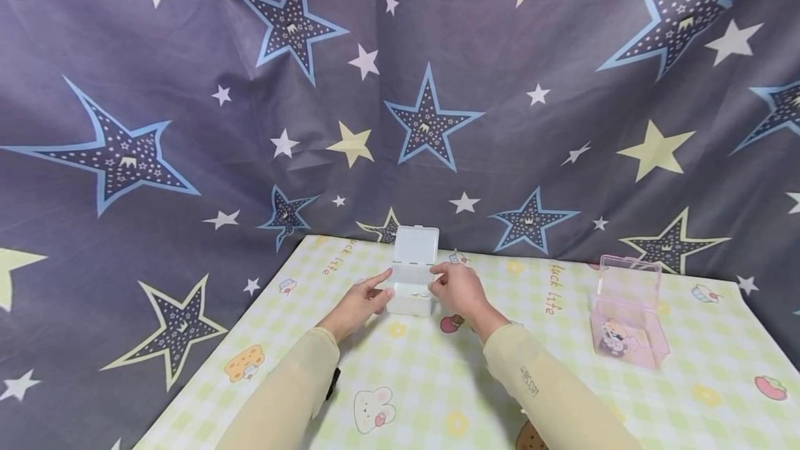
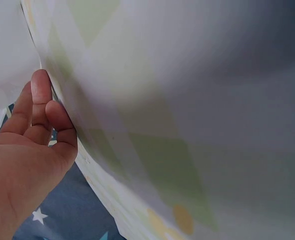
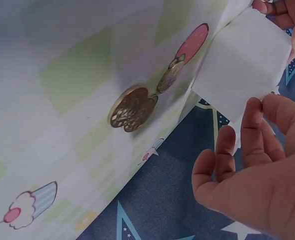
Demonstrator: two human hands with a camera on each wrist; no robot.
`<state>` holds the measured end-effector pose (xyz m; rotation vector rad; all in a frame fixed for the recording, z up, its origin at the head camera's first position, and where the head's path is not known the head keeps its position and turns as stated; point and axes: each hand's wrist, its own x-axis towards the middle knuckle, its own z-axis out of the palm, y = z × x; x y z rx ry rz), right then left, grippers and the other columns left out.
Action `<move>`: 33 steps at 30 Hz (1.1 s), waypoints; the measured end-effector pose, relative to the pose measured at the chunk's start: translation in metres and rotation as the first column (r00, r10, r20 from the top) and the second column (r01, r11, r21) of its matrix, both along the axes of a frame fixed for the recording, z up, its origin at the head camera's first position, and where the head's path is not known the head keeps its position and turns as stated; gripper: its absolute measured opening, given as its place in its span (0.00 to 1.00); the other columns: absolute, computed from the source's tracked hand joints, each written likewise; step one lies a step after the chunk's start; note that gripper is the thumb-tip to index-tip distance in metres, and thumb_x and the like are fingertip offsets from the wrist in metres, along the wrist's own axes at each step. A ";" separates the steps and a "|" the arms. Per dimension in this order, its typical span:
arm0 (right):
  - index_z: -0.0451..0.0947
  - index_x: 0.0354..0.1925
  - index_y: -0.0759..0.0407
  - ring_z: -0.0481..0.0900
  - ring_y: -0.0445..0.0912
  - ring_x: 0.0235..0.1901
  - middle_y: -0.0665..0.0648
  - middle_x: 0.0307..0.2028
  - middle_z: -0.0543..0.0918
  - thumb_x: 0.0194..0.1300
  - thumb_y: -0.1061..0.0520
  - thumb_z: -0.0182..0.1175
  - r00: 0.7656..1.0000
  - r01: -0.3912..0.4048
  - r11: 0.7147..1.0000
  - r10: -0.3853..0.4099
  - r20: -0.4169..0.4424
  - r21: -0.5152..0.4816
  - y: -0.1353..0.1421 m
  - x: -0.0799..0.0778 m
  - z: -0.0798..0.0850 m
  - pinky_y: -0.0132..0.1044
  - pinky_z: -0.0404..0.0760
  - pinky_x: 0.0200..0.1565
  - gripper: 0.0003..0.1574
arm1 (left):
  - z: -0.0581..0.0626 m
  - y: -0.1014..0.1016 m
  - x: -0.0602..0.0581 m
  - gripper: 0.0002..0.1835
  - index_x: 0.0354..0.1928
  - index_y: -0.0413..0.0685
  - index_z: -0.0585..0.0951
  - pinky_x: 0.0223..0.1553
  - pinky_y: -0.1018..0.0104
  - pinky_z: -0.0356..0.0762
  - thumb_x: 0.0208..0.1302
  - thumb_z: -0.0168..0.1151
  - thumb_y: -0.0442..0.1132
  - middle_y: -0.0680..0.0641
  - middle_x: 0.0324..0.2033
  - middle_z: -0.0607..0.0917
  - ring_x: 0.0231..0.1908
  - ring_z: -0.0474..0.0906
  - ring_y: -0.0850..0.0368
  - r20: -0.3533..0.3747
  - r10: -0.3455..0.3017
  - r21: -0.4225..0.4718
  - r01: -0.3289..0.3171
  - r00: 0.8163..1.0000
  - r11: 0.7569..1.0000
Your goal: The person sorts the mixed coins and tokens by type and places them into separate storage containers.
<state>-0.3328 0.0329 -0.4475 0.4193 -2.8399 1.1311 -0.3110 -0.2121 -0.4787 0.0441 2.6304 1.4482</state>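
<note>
A small white box (image 1: 410, 306) with its lid (image 1: 416, 245) raised stands near the table's back edge. Something tiny and gold-coloured (image 1: 421, 294) lies inside, too small to identify. My left hand (image 1: 359, 305) holds the box's left side with thumb and fingertips. On the opposite side, my right hand (image 1: 461, 292) pinches the wall near the rim; its thumb and forefinger meet at the box's corner in the right wrist view. Part of the box (image 2: 7, 50) shows beyond the left fingers. Near the right hand are a brown, bronze-looking piece (image 3: 135, 107) and a smaller one (image 3: 171, 76).
To the right stands a clear pink box (image 1: 653, 339), its lid raised, with cartoon-patterned items (image 1: 619, 339) inside. A checked cloth (image 1: 500, 380) with printed pictures covers the table. A dark star-patterned curtain (image 1: 350, 207) hangs right behind the table.
</note>
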 end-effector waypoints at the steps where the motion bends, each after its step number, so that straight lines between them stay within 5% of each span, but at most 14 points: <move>1: 0.89 0.58 0.59 0.86 0.44 0.36 0.54 0.39 0.94 0.71 0.58 0.69 1.000 0.006 1.000 -0.006 0.006 0.004 0.000 0.000 0.000 0.42 0.84 0.46 0.19 | 0.000 0.000 0.000 0.32 0.82 0.69 0.67 0.53 0.55 0.79 0.80 0.61 0.53 0.43 0.58 0.89 0.44 0.87 0.54 0.000 0.001 -0.002 -0.001 1.000 1.000; 10: 0.90 0.56 0.60 0.90 0.49 0.50 0.58 0.51 0.93 0.73 0.57 0.69 0.996 -0.005 1.000 0.007 0.093 -0.018 0.000 -0.001 0.004 0.47 0.86 0.57 0.17 | -0.002 0.000 0.000 0.32 0.82 0.69 0.67 0.52 0.57 0.79 0.80 0.61 0.53 0.44 0.57 0.90 0.44 0.87 0.54 -0.007 0.005 0.004 -0.004 1.000 1.000; 26: 0.90 0.57 0.56 0.88 0.54 0.59 0.59 0.57 0.91 0.73 0.55 0.69 0.978 0.005 0.995 0.017 0.210 -0.102 0.006 -0.004 0.006 0.50 0.82 0.64 0.17 | -0.001 -0.005 -0.002 0.32 0.82 0.69 0.67 0.43 0.62 0.74 0.80 0.61 0.53 0.46 0.55 0.91 0.43 0.86 0.53 -0.016 -0.016 0.015 0.017 1.000 1.000; 33: 0.90 0.58 0.51 0.87 0.52 0.57 0.56 0.55 0.92 0.73 0.51 0.69 0.977 0.024 0.999 -0.014 0.212 -0.049 0.008 -0.005 0.006 0.53 0.80 0.64 0.18 | -0.001 -0.004 -0.003 0.32 0.82 0.69 0.67 0.43 0.63 0.74 0.80 0.61 0.53 0.46 0.54 0.90 0.42 0.86 0.53 -0.003 -0.019 0.019 0.019 1.000 1.000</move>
